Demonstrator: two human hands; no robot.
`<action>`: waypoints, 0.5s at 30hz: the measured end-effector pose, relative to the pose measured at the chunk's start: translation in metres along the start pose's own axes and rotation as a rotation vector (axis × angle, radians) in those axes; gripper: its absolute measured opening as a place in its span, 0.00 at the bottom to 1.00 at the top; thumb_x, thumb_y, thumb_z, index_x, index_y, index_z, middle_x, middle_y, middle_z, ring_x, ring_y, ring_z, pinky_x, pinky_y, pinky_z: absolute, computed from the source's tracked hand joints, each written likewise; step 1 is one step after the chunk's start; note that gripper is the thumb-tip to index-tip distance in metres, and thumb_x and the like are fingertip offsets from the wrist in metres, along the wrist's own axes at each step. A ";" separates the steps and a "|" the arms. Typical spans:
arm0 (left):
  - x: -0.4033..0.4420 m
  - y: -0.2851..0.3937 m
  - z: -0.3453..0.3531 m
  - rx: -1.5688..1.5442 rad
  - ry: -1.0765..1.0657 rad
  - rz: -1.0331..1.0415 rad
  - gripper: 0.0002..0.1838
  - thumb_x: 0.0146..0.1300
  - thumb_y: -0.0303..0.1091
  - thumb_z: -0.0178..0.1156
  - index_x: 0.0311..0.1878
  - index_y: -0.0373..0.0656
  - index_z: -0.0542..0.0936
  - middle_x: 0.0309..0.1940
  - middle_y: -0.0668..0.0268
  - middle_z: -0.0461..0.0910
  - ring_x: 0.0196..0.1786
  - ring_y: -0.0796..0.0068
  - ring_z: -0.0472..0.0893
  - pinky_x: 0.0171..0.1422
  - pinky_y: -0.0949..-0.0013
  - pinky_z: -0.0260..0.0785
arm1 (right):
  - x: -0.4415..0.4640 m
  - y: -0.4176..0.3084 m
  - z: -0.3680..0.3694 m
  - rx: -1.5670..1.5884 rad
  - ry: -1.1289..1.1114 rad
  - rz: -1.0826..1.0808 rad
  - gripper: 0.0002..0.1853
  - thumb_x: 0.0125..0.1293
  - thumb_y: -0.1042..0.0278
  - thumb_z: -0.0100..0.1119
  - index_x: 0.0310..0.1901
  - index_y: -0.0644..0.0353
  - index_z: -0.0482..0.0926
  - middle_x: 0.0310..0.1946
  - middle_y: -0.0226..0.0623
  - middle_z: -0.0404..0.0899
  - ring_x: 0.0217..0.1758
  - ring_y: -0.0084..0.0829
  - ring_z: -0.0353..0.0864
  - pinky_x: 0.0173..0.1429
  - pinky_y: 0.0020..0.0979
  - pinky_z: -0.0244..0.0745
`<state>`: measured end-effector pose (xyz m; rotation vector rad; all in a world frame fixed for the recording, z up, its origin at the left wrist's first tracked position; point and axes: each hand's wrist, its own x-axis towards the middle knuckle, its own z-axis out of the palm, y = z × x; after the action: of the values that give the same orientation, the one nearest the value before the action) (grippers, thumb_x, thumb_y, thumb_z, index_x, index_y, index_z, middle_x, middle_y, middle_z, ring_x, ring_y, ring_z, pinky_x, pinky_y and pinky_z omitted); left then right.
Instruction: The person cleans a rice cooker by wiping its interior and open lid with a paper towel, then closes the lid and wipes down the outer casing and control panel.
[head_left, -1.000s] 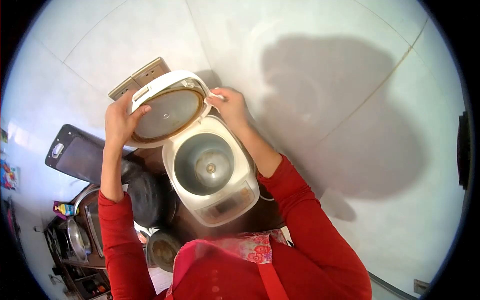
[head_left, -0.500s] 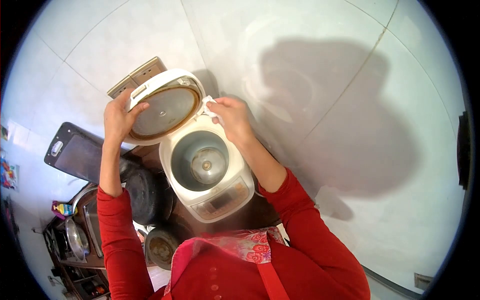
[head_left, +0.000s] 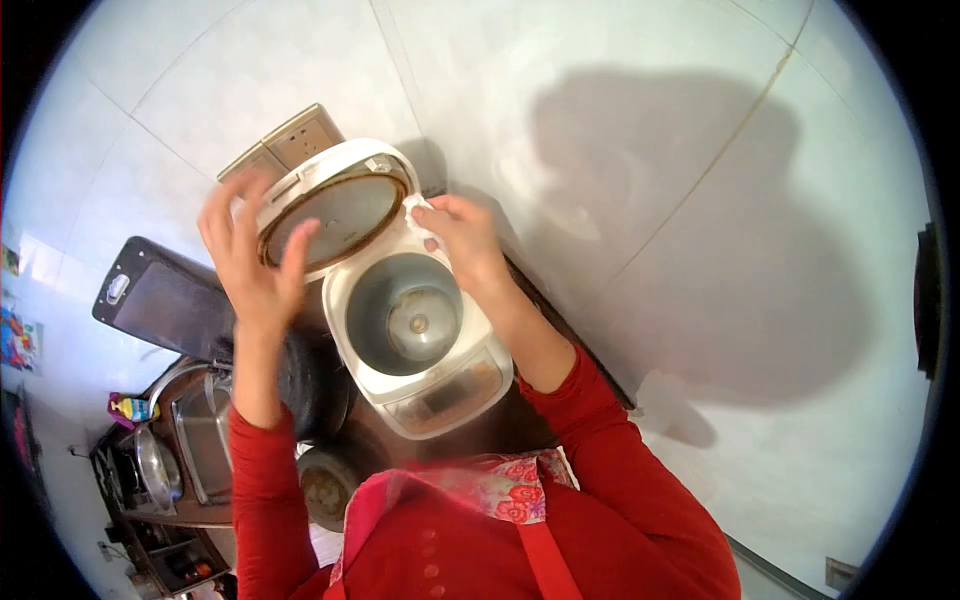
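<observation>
A white rice cooker (head_left: 455,405) stands on the dark counter with its lid (head_left: 345,215) swung up; its grey inside shows a round metal heating plate (head_left: 420,325). Brownish stain rings the lid's inner plate. My right hand (head_left: 468,240) pinches a crumpled white tissue (head_left: 416,210) against the hinge side of the cooker, by the lid's right end. In front of the lid's left side, my left hand (head_left: 255,250) is raised with fingers spread, slightly blurred, holding nothing.
Wall sockets (head_left: 300,138) sit behind the lid. To the left are a black cutting board (head_left: 165,300), a dark pan (head_left: 315,390), a sink (head_left: 205,440) and a metal bowl (head_left: 155,470). The tiled wall (head_left: 640,150) rises close behind and to the right.
My left hand has let go of the lid's edge and opened, coming nearer to the camera. My right hand stays at the hinge with the tissue. The view has shifted slightly.
</observation>
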<state>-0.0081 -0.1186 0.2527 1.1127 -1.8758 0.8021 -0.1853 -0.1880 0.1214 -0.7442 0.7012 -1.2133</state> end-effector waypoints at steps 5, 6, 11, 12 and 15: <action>-0.069 0.064 0.017 -0.804 -0.421 -0.644 0.08 0.61 0.26 0.64 0.43 0.37 0.80 0.33 0.67 0.80 0.34 0.77 0.78 0.42 0.74 0.70 | -0.015 0.001 0.015 0.037 -0.020 -0.036 0.11 0.58 0.69 0.68 0.40 0.66 0.82 0.32 0.33 0.82 0.31 0.18 0.77 0.33 0.22 0.69; -0.080 0.073 0.022 -0.980 -0.431 -0.806 0.07 0.63 0.27 0.63 0.43 0.37 0.80 0.34 0.69 0.80 0.34 0.80 0.77 0.41 0.76 0.69 | -0.020 0.002 0.019 -0.027 -0.048 -0.101 0.13 0.59 0.67 0.67 0.41 0.67 0.81 0.32 0.33 0.82 0.31 0.18 0.77 0.34 0.23 0.71; -0.087 0.089 0.017 -1.222 -0.433 -1.012 0.11 0.64 0.28 0.63 0.48 0.38 0.75 0.34 0.71 0.80 0.36 0.82 0.78 0.39 0.80 0.66 | -0.032 0.009 0.031 -0.155 -0.099 -0.205 0.13 0.62 0.72 0.65 0.46 0.67 0.80 0.39 0.35 0.82 0.39 0.21 0.80 0.42 0.24 0.76; -0.088 0.089 0.015 -1.217 -0.439 -1.008 0.11 0.64 0.28 0.63 0.47 0.39 0.75 0.34 0.71 0.79 0.36 0.82 0.78 0.39 0.80 0.66 | -0.033 0.010 0.033 -0.187 -0.089 -0.243 0.12 0.62 0.72 0.65 0.46 0.67 0.80 0.39 0.35 0.82 0.39 0.20 0.80 0.41 0.24 0.76; -0.092 0.091 0.010 -1.222 -0.438 -1.004 0.12 0.64 0.28 0.64 0.46 0.39 0.73 0.34 0.70 0.79 0.36 0.81 0.78 0.39 0.79 0.67 | -0.038 0.018 0.035 -0.268 -0.052 -0.356 0.12 0.62 0.74 0.64 0.46 0.66 0.80 0.38 0.34 0.82 0.38 0.20 0.79 0.41 0.23 0.75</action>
<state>-0.0658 -0.0528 0.1572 1.1477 -1.3460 -1.0879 -0.1548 -0.1429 0.1301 -1.1561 0.7149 -1.4302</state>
